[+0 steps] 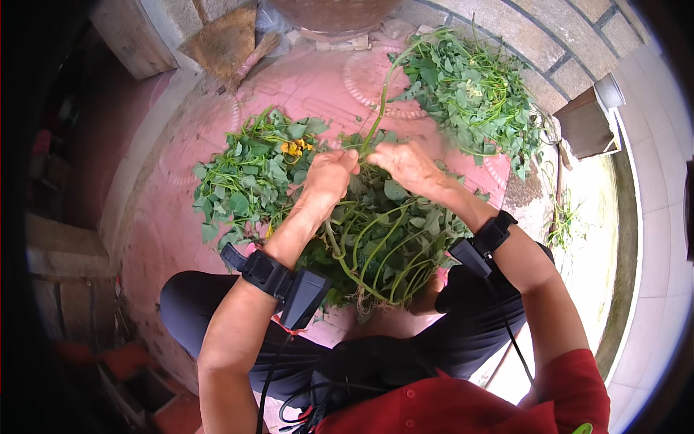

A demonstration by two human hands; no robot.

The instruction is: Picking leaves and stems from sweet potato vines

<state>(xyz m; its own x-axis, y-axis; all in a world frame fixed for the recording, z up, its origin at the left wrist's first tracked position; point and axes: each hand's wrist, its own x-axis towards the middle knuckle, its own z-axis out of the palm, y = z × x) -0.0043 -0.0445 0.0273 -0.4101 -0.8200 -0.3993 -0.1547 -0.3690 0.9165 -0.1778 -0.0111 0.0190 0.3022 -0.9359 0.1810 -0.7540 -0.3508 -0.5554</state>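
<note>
A long green leafy vine stem [383,103] runs from between my hands up to the back right. My left hand [332,171] is closed on its lower part. Beside it my right hand [406,165] has its fingers bent close to the stem; whether they grip it is hard to tell. Below both hands, between my legs, lies a heap of leafy vines [390,238], its curved green stems and thin roots showing at the near side. My hands hide part of the stem.
Leafy greens form a pile [244,173] at left, with yellow leaves [295,147] in it, and a larger pile [466,92] at back right by the stone wall [528,32]. A straw hand broom [259,54] and a large brown pot [336,16] stand behind. A metal bowl [609,91] is at right.
</note>
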